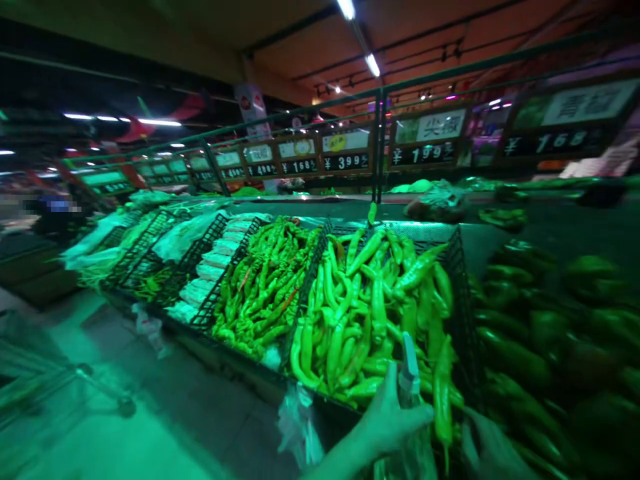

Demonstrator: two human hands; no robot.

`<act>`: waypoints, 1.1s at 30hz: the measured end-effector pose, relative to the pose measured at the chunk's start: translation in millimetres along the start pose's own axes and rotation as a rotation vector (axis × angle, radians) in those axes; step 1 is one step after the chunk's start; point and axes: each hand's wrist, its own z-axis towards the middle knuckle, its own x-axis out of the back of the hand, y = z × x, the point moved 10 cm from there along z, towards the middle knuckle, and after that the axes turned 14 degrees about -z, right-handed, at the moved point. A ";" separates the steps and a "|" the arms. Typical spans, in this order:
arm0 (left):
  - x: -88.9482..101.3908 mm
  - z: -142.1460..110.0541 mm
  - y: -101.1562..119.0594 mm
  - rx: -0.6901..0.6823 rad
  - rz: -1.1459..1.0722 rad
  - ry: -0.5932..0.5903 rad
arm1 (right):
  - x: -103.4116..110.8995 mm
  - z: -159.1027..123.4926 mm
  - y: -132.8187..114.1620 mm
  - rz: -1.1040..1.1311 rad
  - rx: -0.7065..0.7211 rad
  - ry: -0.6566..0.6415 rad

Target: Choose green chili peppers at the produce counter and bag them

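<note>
The left hand [387,420] reaches in from the bottom edge, its fingers [417,415] closed around the gathered top of a clear plastic bag [409,373], which stands up in front of the near edge of a bin of light green peppers [365,313]. The bag's lower part hangs down below the hand and is hard to make out in the dim green light. A long pepper [443,393] hangs just to the right of the bag, over the bin's front edge. At the bottom right a pale, blurred shape may be the right hand, but it is too unclear to say what its fingers are doing. The peppers fill a black wire basket [457,253] with a raised rim. To its left lies a second heap of thinner green chillies [265,280], with a few reddish ones among them, and beyond that are stacked white trays [215,267]. To the right, dark green peppers [550,333] lie in shadow. Above the display runs a green rail hung with price signs [345,152]. A loose bag [300,420] hangs at the front of the stand, and a trolley [60,380] stands on the floor at left.
</note>
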 end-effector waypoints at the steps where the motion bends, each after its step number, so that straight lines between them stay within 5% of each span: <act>1: -19.0 1.4 -3.0 0.022 0.044 -0.036 | 5.6 -1.9 -4.2 -0.061 0.048 0.020; 5: -76.4 6.3 -9.2 0.032 0.053 -0.181 | 20.7 0.9 -22.3 -0.121 0.200 0.070; 7: -82.0 9.5 -12.7 0.027 -0.012 -0.198 | 25.5 3.2 -29.8 -0.127 0.258 0.090; 9: -66.5 13.7 -14.6 0.024 -0.061 -0.151 | 28.1 5.6 -33.1 -0.130 0.265 0.099; 11: -30.6 16.9 -9.6 0.005 -0.067 -0.040 | 29.7 8.1 -34.0 -0.138 0.237 0.108; 14: 47.1 12.3 15.5 -0.073 -0.052 0.189 | 33.9 10.4 -39.7 -0.142 0.234 0.144; 20: 200.7 -27.6 70.4 -0.189 -0.134 0.585 | 38.5 12.6 -44.6 -0.116 0.210 0.204; 22: 233.1 -36.7 77.4 -0.179 -0.154 0.673 | 36.9 12.8 -45.5 -0.122 0.207 0.203; 24: 245.0 -34.7 81.0 -0.163 -0.155 0.672 | 36.2 13.0 -45.9 -0.126 0.205 0.205; 28: 211.1 -7.4 79.7 -0.123 -0.096 0.516 | 34.9 13.3 -45.2 -0.134 0.211 0.189; 33: 84.1 30.8 67.6 -0.167 0.037 0.096 | 32.6 12.1 -42.7 -0.104 0.222 0.178</act>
